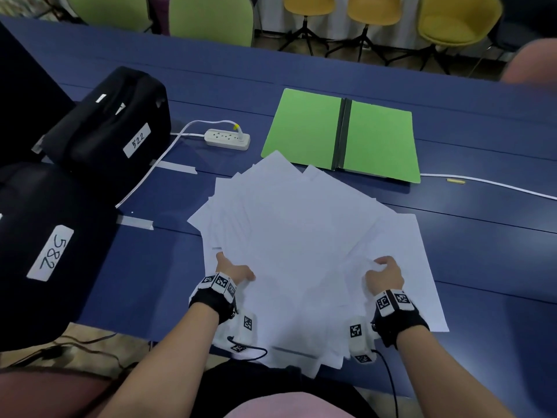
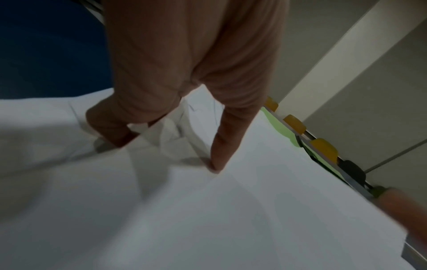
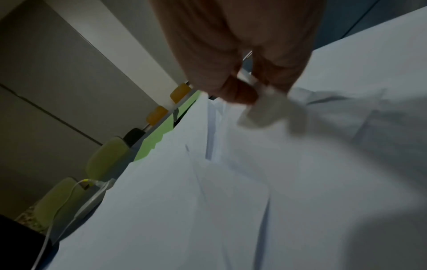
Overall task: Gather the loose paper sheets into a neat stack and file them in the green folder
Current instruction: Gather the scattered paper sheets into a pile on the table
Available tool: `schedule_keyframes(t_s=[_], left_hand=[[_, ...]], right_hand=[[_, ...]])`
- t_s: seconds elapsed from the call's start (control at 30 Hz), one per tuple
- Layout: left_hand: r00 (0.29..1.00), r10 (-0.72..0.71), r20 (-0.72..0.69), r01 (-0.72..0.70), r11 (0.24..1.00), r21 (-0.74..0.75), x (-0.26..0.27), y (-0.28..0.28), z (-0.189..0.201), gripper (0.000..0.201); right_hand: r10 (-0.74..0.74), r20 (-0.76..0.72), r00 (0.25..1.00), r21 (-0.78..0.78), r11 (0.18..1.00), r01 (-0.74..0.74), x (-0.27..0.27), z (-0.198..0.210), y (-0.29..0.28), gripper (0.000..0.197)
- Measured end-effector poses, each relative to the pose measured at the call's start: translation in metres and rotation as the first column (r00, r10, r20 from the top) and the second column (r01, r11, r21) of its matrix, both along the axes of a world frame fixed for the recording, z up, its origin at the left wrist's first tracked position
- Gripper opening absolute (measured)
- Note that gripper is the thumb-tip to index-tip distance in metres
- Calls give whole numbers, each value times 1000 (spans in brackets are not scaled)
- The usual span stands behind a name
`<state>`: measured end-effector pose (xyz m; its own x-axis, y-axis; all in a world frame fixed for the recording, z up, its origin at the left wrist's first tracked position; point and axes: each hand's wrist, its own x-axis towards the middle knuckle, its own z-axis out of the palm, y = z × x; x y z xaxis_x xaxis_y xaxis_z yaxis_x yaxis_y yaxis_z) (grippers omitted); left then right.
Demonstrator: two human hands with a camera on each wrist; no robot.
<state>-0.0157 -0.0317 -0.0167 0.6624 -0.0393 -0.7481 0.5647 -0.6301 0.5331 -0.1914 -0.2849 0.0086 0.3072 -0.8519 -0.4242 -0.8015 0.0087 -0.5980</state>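
Observation:
Several loose white paper sheets (image 1: 295, 236) lie fanned in a messy overlapping pile on the blue table (image 1: 482, 267), some hanging over the near edge. The green folder (image 1: 340, 134) lies open and flat just beyond them, with a dark spine down its middle. My left hand (image 1: 238, 267) grips the pile's left side. In the left wrist view the left hand (image 2: 161, 146) has its thumb on top of the paper sheets (image 2: 231, 219) and its fingers tucked under a lifted sheet. My right hand (image 1: 382, 267) pinches crumpled sheets at the pile's right side, and the right wrist view shows the right hand (image 3: 254, 98) the same way.
Two black bags, labelled 522 (image 1: 111, 122) and 582 (image 1: 45, 242), stand at the left. A white power strip (image 1: 227, 139) lies left of the folder. A white cable (image 1: 497, 188) crosses the table on the right. Green and yellow chairs (image 1: 452, 22) stand beyond the far edge.

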Motion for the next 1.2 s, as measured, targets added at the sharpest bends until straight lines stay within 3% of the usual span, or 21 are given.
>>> schedule_keyframes(t_s=[0.07, 0.13, 0.23, 0.33, 0.43, 0.5, 0.6, 0.7, 0.87, 1.0, 1.1, 1.2], left_hand=[[1000, 8, -12, -8, 1000, -18, 0, 2, -1, 94], [999, 50, -20, -51, 997, -55, 1, 2, 0, 94], [990, 142, -14, -143, 984, -105, 0, -2, 2, 86], [987, 157, 15, -155, 985, -81, 2, -1, -1, 68], [998, 66, 16, -65, 997, -31, 2, 1, -4, 61], [1000, 12, 7, -12, 1000, -12, 2, 2, -3, 53], [1000, -16, -2, 16, 1000, -5, 2, 5, 1, 55], [999, -47, -1, 47, 999, 0, 0, 8, 4, 59], [995, 9, -102, -17, 997, -74, 1, 9, 10, 73], [961, 211, -176, -241, 955, -173, 7, 5, 6, 87], [975, 216, -48, -221, 968, -121, 3, 1, 7, 85], [983, 180, 33, -179, 983, -34, -1, -4, 3, 87]], right_hand=[[160, -68, 985, 184, 972, -145, -3, -3, 7, 28], [198, -75, 977, 155, 971, -184, -4, -5, 9, 22], [3, -66, 998, -96, 995, -9, -6, -5, 4, 25], [-118, -21, 993, -65, 991, 117, -7, -6, 4, 24], [117, -54, 992, 127, 986, -109, -4, -15, 22, 26], [186, -22, 982, 211, 961, -178, -2, -18, 29, 30], [3, -26, 1000, 45, 999, -2, -5, -20, 20, 35], [-157, 30, 987, -47, 986, 158, -12, -18, 10, 36], [205, -1, 979, 55, 977, -205, -17, -29, 21, 38], [293, -91, 952, 72, 955, -288, -21, -28, 15, 28], [156, -162, 974, 9, 988, -157, -22, -15, 0, 27], [-90, -84, 992, -89, 993, 82, -24, -8, -9, 28]])
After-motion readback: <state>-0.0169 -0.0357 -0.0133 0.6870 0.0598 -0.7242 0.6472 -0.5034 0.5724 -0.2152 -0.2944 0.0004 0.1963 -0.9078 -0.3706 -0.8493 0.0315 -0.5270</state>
